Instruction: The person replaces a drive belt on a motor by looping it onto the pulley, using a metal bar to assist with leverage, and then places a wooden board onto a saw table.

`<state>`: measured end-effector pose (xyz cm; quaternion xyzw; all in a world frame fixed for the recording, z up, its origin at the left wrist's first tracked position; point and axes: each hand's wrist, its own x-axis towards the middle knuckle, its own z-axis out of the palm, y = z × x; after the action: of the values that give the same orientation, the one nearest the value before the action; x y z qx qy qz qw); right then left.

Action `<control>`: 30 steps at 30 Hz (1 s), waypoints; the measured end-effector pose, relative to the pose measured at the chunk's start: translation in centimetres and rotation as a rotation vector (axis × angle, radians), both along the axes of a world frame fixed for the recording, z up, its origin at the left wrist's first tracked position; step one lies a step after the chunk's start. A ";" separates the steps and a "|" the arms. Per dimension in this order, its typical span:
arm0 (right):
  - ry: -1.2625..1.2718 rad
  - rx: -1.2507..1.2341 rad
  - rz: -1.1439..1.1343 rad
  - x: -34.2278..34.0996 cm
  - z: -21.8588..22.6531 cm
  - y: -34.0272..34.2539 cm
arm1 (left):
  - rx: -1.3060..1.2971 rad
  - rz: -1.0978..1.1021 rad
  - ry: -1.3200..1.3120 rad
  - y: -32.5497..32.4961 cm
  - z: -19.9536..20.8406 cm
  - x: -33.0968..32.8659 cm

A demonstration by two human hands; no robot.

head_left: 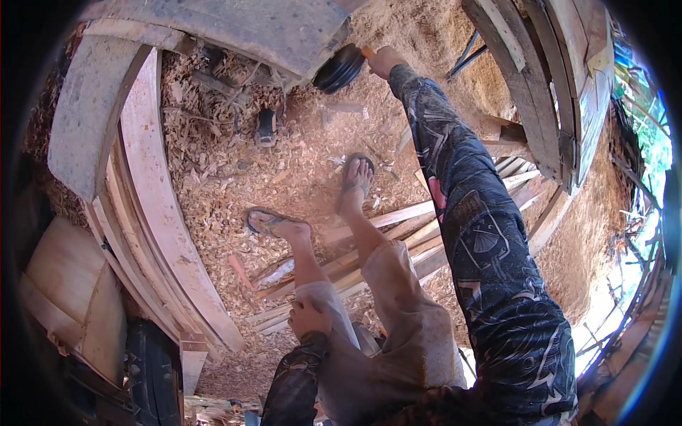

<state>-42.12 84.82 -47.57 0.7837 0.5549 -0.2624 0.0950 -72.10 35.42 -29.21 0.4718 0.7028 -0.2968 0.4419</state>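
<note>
My right hand [386,62] reaches far forward, its fingers closed around a small orange piece [367,52] whose kind I cannot make out. Just left of it is a black grooved pulley [339,69], at the corner of a worn worktable [284,28]. Whether the orange piece touches the pulley I cannot tell. My left hand [309,317] holds nothing and lies on my left leg near the knee, fingers spread over the cloth.
Wood shavings cover the ground around my sandalled feet. Long planks [160,170] stand at the left, and thin boards [398,231] lie behind my feet. A timber frame [533,78] rises at the right. A black tyre [153,373] sits at the lower left.
</note>
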 end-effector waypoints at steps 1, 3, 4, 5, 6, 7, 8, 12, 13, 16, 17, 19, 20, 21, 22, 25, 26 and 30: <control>-0.001 0.000 0.000 0.2 -0.1 0.1 | 0.000 0.000 -0.001 0.0 0.0 0.0; 0.010 -0.033 0.008 1.1 -0.4 0.3 | -0.020 0.005 -0.017 -0.1 -0.1 0.3; 0.005 -0.033 0.008 1.6 -0.6 0.4 | -0.019 0.005 -0.022 -0.1 -0.2 0.5; 0.005 -0.038 0.001 1.2 -0.6 0.3 | -0.027 0.011 -0.018 -0.1 -0.2 0.3; 0.004 -0.043 -0.005 0.8 -0.5 0.3 | -0.035 0.017 -0.015 -0.2 -0.2 0.2; 0.008 -0.044 -0.005 0.4 -0.5 0.2 | -0.036 0.017 -0.011 -0.3 -0.2 0.1; 0.005 -0.037 -0.022 0.3 -0.4 0.3 | -0.034 0.019 -0.013 -0.2 -0.2 0.2; 0.011 -0.046 -0.058 0.1 0.0 0.3 | -0.027 0.030 -0.013 0.0 0.0 0.2; 0.013 -0.046 -0.058 -0.1 0.2 0.3 | -0.027 0.031 -0.011 0.1 0.0 0.2; 0.020 -0.061 -0.021 0.2 0.4 0.3 | -0.026 0.035 -0.016 0.2 0.1 0.4; 0.003 -0.038 -0.029 0.0 0.5 0.2 | -0.028 0.037 -0.016 0.2 0.1 0.4; -0.013 -0.015 -0.037 -0.3 0.7 0.1 | -0.029 0.038 -0.015 0.2 0.1 0.3; -0.002 -0.047 -0.034 -0.2 0.8 0.2 | -0.029 0.036 -0.017 0.2 0.1 0.4; 0.008 -0.078 -0.032 -0.1 0.8 0.2 | -0.029 0.035 -0.019 0.1 0.0 0.4; 0.007 -0.077 -0.032 -0.1 0.9 0.2 | -0.028 0.034 -0.021 0.0 0.0 0.5; -0.011 -0.047 -0.023 -1.0 1.1 0.1 | -0.010 0.026 -0.007 -0.3 -0.1 0.2; -0.018 -0.061 -0.012 -0.8 1.1 0.1 | -0.006 0.027 -0.010 -0.3 -0.1 0.2; 0.005 -0.088 -0.037 -0.1 0.5 0.2 | -0.008 0.028 -0.021 -0.3 -0.2 0.4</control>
<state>-42.21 85.05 -47.04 0.7881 0.5286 -0.2902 0.1231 -71.73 35.12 -29.40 0.4634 0.7035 -0.2882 0.4552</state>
